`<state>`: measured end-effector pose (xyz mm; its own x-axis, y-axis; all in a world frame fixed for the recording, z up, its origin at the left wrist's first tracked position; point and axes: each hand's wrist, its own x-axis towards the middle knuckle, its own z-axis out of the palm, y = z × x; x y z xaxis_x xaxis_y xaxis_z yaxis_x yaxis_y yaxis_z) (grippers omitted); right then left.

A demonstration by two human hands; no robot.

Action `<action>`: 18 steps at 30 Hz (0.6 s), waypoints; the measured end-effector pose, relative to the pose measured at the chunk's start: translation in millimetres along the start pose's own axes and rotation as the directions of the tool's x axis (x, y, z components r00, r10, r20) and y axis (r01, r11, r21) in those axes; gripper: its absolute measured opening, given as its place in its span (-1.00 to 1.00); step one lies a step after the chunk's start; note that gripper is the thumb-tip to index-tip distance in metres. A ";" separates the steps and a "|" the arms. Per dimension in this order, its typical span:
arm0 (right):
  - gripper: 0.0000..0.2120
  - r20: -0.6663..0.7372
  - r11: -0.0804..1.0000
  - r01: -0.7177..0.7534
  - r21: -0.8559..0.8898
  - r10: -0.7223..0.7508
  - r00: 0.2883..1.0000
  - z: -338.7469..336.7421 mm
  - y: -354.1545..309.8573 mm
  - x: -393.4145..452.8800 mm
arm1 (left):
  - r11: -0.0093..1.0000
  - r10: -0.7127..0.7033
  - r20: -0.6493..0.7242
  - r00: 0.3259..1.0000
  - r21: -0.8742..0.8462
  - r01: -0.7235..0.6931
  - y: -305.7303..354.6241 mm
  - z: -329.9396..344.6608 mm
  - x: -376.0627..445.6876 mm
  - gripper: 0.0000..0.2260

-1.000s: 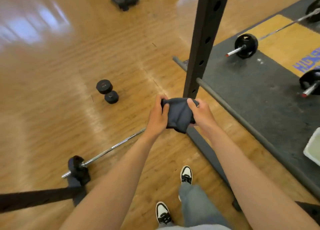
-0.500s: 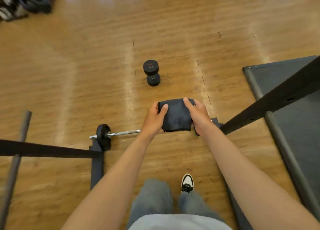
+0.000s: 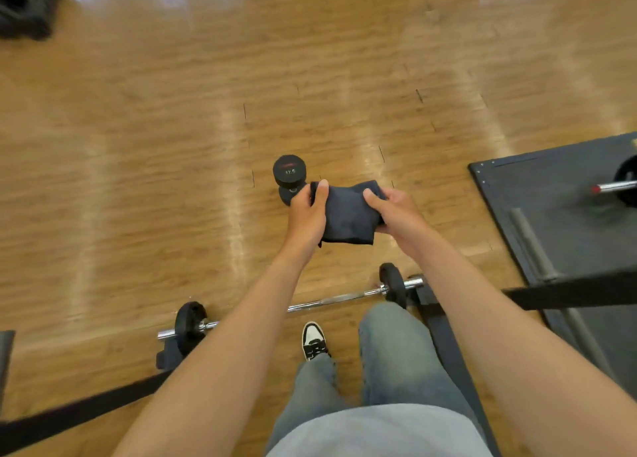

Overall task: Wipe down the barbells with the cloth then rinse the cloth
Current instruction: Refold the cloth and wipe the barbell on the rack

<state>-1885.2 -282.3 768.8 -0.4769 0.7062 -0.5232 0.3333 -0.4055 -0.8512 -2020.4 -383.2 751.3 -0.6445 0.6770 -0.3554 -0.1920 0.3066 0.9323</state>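
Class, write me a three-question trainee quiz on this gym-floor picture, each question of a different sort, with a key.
1. True or false: the cloth touches the barbell.
2. What holds the cloth? A) left hand only B) right hand only C) both hands
3. Fill in: past the cloth, a black ____ stands on the wooden floor.

Key: 1 false; 2 C; 3 dumbbell.

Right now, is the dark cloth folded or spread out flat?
Folded. The cloth is a compact thick pad held between the left hand and the right hand, with layered edges at its lower side.
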 end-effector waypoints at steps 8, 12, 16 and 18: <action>-0.87 -0.175 0.993 -0.019 0.115 0.039 0.984 -13.7 -79.8 80.7 | 0.998 0.055 0.105 0.993 0.026 -0.058 53.7 21.1 90.1 -0.83; -0.81 -0.230 0.980 -0.043 0.194 0.088 0.969 -27.2 -96.2 125.3 | 1.000 0.019 0.104 0.994 0.021 -0.021 63.9 46.1 135.3 -0.86; -0.81 -0.291 0.972 -0.031 0.232 0.100 0.952 -49.9 -120.9 187.8 | 0.998 0.014 0.117 0.993 0.062 -0.022 78.6 82.4 199.3 -0.90; -0.85 -0.315 0.966 -0.027 0.259 0.111 0.942 -69.2 -133.7 224.9 | 0.996 0.016 0.138 0.990 0.085 -0.028 91.3 108.9 237.2 -0.93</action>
<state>-1980.7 -29.1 767.8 -0.1560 0.8035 -0.5746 0.1247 -0.5610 -0.8184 -2110.2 -121.7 744.8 -0.5396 0.7674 -0.3463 -0.1105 0.3432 0.9327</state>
